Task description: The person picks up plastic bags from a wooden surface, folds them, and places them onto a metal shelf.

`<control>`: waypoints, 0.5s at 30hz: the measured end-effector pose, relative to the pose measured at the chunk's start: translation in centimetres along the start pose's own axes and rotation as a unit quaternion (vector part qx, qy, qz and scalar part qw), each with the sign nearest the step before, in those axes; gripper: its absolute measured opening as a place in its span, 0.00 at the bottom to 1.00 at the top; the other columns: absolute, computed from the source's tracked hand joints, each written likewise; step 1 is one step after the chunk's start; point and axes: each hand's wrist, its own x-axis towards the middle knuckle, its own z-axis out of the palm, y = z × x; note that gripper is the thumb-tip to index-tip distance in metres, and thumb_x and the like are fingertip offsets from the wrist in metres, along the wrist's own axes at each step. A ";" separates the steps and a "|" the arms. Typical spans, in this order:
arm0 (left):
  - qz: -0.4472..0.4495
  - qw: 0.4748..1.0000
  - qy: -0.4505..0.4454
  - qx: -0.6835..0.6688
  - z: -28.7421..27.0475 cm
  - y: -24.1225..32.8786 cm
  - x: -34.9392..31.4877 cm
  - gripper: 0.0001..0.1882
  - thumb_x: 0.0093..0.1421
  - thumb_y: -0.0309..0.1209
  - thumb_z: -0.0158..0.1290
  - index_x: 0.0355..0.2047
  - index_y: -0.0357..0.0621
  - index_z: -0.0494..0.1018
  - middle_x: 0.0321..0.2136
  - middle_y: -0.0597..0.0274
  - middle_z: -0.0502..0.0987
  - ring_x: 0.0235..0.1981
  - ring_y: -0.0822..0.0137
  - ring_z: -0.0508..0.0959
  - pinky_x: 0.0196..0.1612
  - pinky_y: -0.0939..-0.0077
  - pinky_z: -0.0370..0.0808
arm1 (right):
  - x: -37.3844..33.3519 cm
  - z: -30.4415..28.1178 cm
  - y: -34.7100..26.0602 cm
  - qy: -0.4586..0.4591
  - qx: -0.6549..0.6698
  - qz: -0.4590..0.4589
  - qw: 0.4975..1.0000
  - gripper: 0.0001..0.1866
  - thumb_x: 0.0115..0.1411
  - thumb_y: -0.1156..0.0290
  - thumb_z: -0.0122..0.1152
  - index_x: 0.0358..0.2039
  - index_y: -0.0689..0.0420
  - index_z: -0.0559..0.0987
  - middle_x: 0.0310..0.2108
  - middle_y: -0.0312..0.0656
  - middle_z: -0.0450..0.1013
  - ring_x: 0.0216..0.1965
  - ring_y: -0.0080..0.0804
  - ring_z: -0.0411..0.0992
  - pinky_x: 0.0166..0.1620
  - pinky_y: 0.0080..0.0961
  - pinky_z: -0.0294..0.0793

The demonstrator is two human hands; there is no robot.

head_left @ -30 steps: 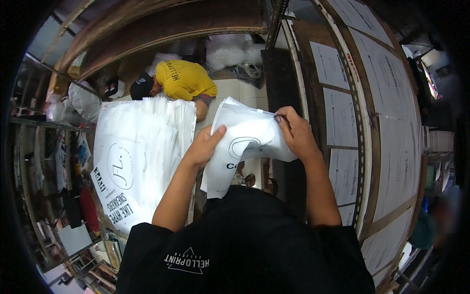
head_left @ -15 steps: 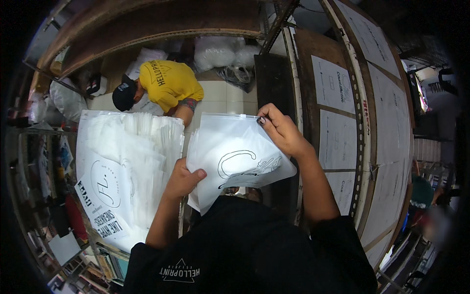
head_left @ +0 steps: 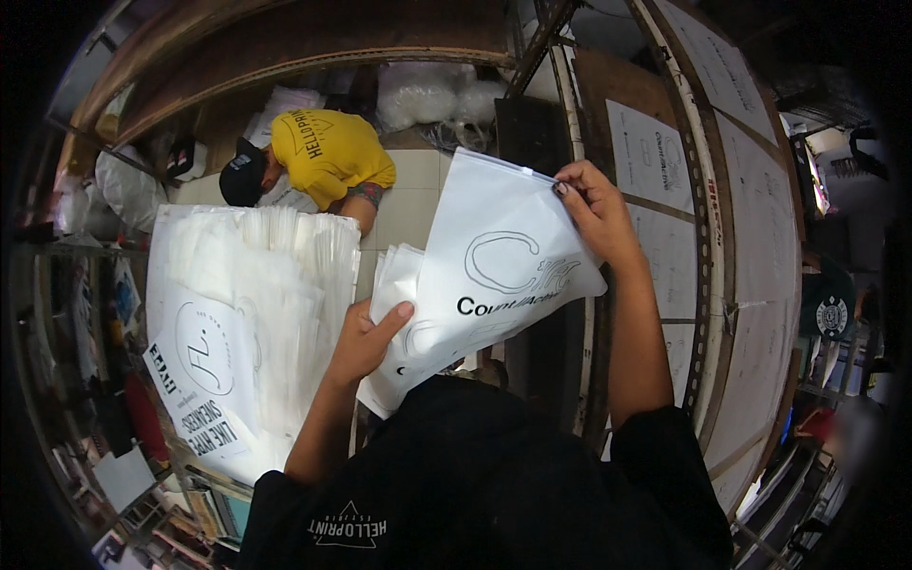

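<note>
One printed pouch (head_left: 508, 228), mid-frame: likely light, limp, slick. Right hand (head_left: 598, 215) pinches its zip corner (head_left: 540, 176), probably best grip; left hand (head_left: 369, 342) clasps pouch stack (head_left: 395, 275).

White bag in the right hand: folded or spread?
Spread: the white bag shows its broad printed face and a straight top edge.
</note>
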 end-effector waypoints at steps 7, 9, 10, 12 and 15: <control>0.059 0.980 0.165 0.099 1.2 -0.5 -0.4 0.20 0.69 0.39 0.54 0.48 0.30 0.77 0.40 0.55 0.83 0.41 0.67 0.80 0.48 0.71 0.75 | -0.2 -2.5 -0.7 0.109 -0.194 0.014 0.975 0.07 0.66 0.78 0.54 0.44 0.58 0.75 0.38 0.46 0.78 0.38 0.39 0.79 0.43 0.32 0.77; 0.082 0.962 0.212 0.153 1.6 -1.6 -0.6 0.20 0.69 0.39 0.54 0.47 0.29 0.77 0.39 0.52 0.83 0.41 0.65 0.80 0.48 0.70 0.75 | 0.4 -1.7 0.5 0.128 -0.319 0.005 0.939 0.08 0.65 0.78 0.52 0.44 0.57 0.76 0.40 0.49 0.78 0.39 0.48 0.78 0.43 0.40 0.77; 0.099 0.949 0.233 0.188 1.9 -2.8 -0.4 0.20 0.69 0.39 0.53 0.47 0.28 0.77 0.39 0.49 0.83 0.41 0.63 0.81 0.48 0.69 0.75 | 0.9 -1.1 1.2 0.135 -0.379 -0.001 0.915 0.09 0.64 0.78 0.51 0.44 0.56 0.76 0.41 0.50 0.77 0.40 0.53 0.78 0.43 0.44 0.77; 0.101 0.933 0.247 0.242 2.6 -3.4 -0.2 0.20 0.70 0.38 0.52 0.46 0.28 0.77 0.38 0.44 0.83 0.40 0.59 0.82 0.47 0.66 0.75 | 2.0 0.5 2.6 0.119 -0.427 0.040 0.896 0.11 0.63 0.76 0.49 0.45 0.54 0.76 0.43 0.51 0.76 0.39 0.54 0.78 0.41 0.47 0.77; 0.060 0.925 0.228 0.299 3.7 -1.8 -0.1 0.20 0.70 0.38 0.51 0.46 0.28 0.77 0.36 0.39 0.82 0.39 0.53 0.83 0.46 0.62 0.75 | 4.4 3.0 5.5 0.110 -0.424 0.074 0.896 0.12 0.60 0.77 0.50 0.42 0.54 0.78 0.44 0.50 0.73 0.38 0.55 0.78 0.41 0.50 0.77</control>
